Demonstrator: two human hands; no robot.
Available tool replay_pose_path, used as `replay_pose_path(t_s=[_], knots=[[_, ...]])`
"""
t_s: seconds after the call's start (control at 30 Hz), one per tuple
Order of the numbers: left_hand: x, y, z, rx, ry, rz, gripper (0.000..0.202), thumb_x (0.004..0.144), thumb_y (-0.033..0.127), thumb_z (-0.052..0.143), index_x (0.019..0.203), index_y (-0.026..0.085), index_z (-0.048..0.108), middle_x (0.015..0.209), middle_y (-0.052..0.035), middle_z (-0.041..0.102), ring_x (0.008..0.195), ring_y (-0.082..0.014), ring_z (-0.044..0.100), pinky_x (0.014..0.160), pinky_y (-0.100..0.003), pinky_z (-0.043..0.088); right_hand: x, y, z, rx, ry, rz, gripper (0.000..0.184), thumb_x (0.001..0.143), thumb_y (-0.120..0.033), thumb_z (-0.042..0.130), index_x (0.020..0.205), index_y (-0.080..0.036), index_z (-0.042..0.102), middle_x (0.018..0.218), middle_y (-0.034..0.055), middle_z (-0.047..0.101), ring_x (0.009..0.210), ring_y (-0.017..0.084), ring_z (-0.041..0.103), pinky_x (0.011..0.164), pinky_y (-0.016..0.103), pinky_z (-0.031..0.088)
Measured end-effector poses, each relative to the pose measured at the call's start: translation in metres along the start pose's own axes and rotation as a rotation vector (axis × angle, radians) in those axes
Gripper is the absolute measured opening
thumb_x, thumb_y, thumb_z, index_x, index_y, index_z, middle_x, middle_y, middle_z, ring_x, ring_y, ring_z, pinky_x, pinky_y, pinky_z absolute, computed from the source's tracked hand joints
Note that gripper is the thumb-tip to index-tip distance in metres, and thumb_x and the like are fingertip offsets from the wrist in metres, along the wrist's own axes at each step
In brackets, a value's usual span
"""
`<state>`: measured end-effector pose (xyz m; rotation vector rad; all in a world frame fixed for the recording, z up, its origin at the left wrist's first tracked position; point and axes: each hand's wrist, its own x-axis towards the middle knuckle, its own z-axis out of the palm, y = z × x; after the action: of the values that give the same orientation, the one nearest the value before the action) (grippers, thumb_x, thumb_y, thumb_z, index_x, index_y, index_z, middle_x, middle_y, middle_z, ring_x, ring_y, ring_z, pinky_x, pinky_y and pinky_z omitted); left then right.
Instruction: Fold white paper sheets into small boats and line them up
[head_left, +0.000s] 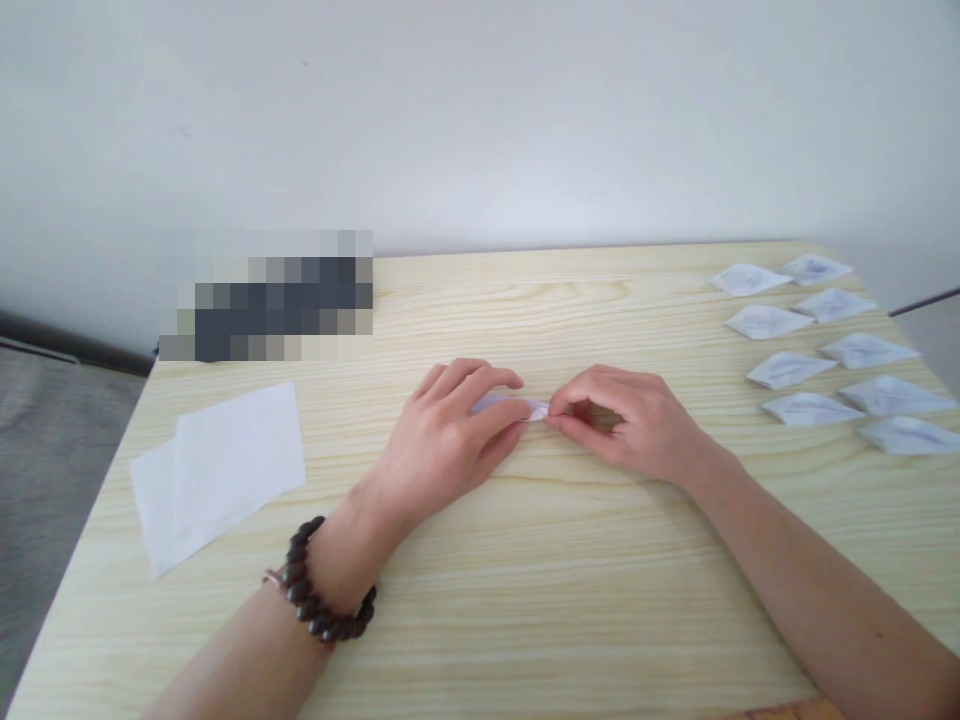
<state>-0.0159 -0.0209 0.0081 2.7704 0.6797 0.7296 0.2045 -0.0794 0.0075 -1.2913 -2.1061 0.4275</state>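
Note:
A small piece of folded white paper (537, 409) lies on the table between my two hands, mostly covered by the left one. My left hand (457, 425), with a dark beaded bracelet (315, 590) at the wrist, grips the paper between thumb and fingers. At the paper's right tip, my right hand (626, 420) pinches with thumb and forefinger. How the covered part is folded cannot be seen.
On the right of the wooden table (525, 580) lie several pointed folded paper pieces (787, 370) in two rows. Two overlapping white paper sheets (240, 455) rest at the left. Behind them is a blurred-out dark object (277, 305). A pale wall (525, 120) borders the far edge.

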Motion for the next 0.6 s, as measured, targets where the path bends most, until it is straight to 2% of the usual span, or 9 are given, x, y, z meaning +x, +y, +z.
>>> replay_pose_path(t_s=[0.2, 0.43, 0.6], knots=[[-0.0008, -0.0005, 0.0000, 0.088, 0.071, 0.007, 0.013, 0.090, 0.020, 0.061, 0.093, 0.026, 0.071, 0.103, -0.0061, 0.067, 0.101, -0.0243, 0.052, 0.083, -0.039, 0.043, 0.0016, 0.0014, -0.0009, -0.012, -0.037, 0.047, 0.015, 0.083, -0.016, 0.063, 0.096, -0.023, 0.060, 0.084, -0.0009, 0.069, 0.069, 0.013, 0.061, 0.072, 0.027, 0.049], [0.0003, -0.0011, 0.0002, 0.025, 0.057, 0.030, 0.018, 0.090, 0.012, 0.056, 0.090, 0.023, 0.070, 0.097, -0.0049, 0.067, 0.097, -0.0210, 0.054, 0.082, -0.035, 0.046, 0.0047, 0.0008, -0.0015, 0.055, -0.050, -0.114, 0.019, 0.088, -0.008, 0.054, 0.097, -0.022, 0.063, 0.090, 0.0009, 0.072, 0.085, 0.015, 0.066, 0.083, 0.031, 0.050], [0.0001, -0.0028, 0.0002, 0.004, 0.049, 0.052, 0.013, 0.091, 0.020, 0.058, 0.096, 0.023, 0.070, 0.096, -0.0046, 0.069, 0.095, -0.0198, 0.058, 0.081, -0.033, 0.047, 0.0033, 0.0000, -0.0007, 0.054, -0.036, -0.083, 0.011, 0.089, -0.019, 0.060, 0.099, -0.022, 0.063, 0.092, 0.0022, 0.072, 0.082, 0.015, 0.066, 0.077, 0.029, 0.052]])
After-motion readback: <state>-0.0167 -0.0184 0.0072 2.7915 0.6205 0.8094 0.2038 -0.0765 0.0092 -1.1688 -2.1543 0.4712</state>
